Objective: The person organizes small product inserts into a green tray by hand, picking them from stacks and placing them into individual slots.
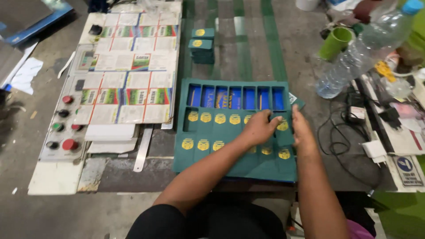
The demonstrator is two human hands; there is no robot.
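Fingers of the left hand [259,128] curled, pinching a green label piece [282,125] on the die-cut green sheet [230,132], right hand [302,130] flat at its right edge, punched stacks [201,46] beyond, plastic bottle [363,48] far right.

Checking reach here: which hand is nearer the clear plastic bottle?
Right. The right hand rests at the green sheet's right edge, below-left of the clear plastic bottle; the left hand is farther left.

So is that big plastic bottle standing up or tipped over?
Tipped. The clear plastic bottle slants, its blue cap toward the upper right, beside a green cup.
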